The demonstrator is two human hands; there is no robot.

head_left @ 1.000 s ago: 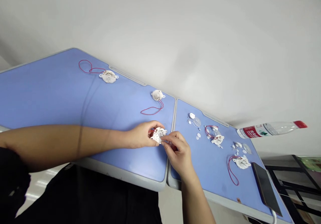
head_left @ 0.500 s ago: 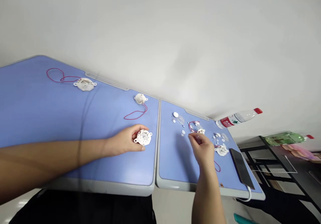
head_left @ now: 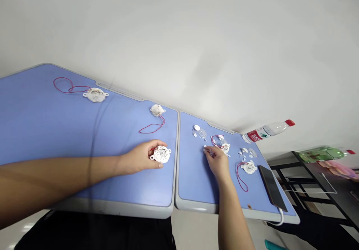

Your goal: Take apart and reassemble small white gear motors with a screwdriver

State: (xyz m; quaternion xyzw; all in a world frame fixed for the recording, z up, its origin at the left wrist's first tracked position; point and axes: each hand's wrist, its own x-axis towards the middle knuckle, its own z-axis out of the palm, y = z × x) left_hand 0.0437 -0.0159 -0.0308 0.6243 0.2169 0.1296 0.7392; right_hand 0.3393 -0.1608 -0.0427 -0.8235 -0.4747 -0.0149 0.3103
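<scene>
My left hand (head_left: 142,156) is closed around the edge of a round white housing with two mounting ears (head_left: 162,154), holding it near the right edge of the left blue table. The housing's open face, with a clear round part in the middle, points up. A bit of red wire shows by the fingers. Over the right table, my right hand (head_left: 220,162) is closed in a pinch, its fingertips down among small white parts. What sits between those fingertips is too small to make out. Just beyond the hand lies another white housing (head_left: 225,147) with a red wire loop.
Two similar housings, one left (head_left: 95,94) and one nearer (head_left: 157,110), lie with red wires on the left table. The right table bears clear discs (head_left: 202,133), a wired housing (head_left: 249,167), a phone (head_left: 272,188) and a water bottle (head_left: 267,131). A wall stands behind.
My right hand has moved left and lower, down to the small white parts, uncovering more of the red-wired housing on the right. My left hand keeps its hold, nearly still.
</scene>
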